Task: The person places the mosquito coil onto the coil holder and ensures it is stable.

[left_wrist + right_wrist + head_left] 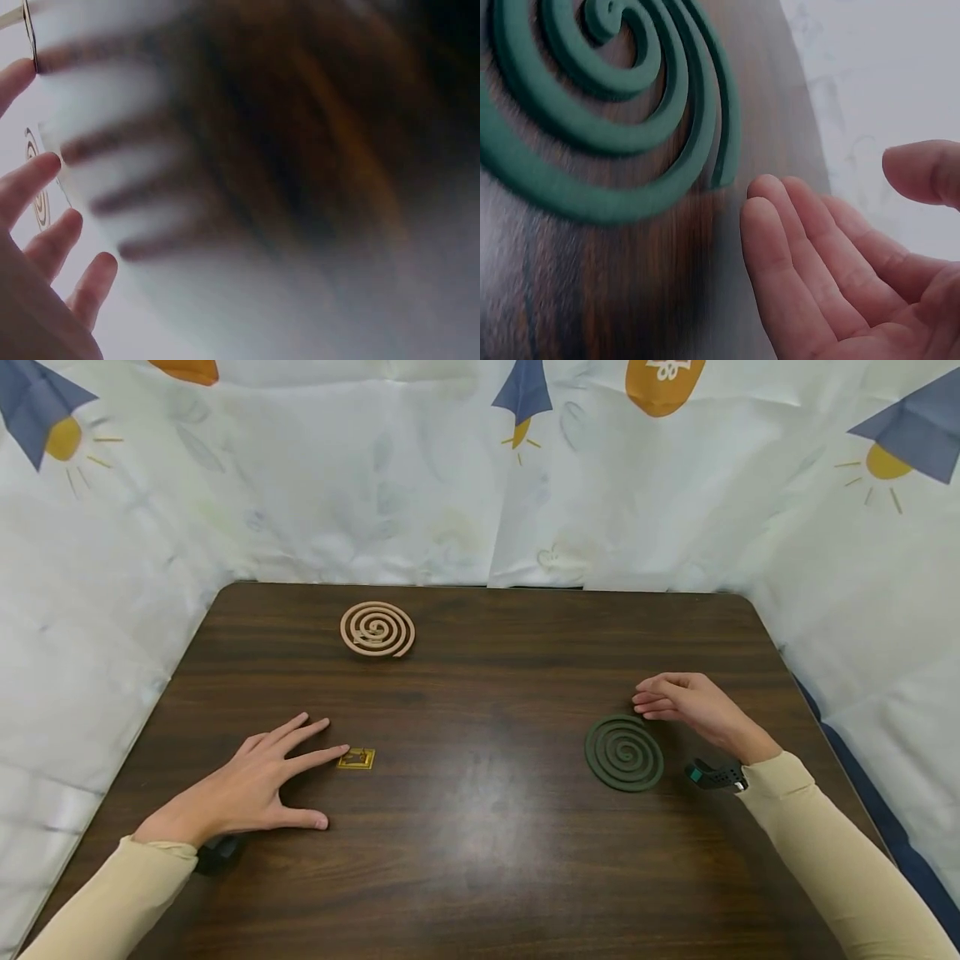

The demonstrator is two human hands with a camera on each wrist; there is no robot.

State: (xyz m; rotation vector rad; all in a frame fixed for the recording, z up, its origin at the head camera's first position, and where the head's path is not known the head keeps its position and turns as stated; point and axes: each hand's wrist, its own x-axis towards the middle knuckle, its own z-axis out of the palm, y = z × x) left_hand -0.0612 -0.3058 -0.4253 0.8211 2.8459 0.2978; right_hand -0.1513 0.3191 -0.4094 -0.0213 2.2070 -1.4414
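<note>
My left hand [243, 785] is spread over the table's left side, thumb apart from the fingers. Its index fingertip is right at a small gold rectangular metal plate [363, 761], overlapping its left corner in the head view. On the right, a green mosquito coil [624, 752] lies flat. Just beyond its far edge is my right hand [693, 708], fingers together and gently bent, holding nothing. In the right wrist view, those fingertips are close beside the outer end of the green coil [592, 208], with the thumb held apart.
A tan mosquito coil [375, 628] lies near the far edge of the dark wooden table [487, 693], left of centre. White printed cloth [420, 485] hangs behind the table and along both sides. Much of the left wrist view is dark and blurred.
</note>
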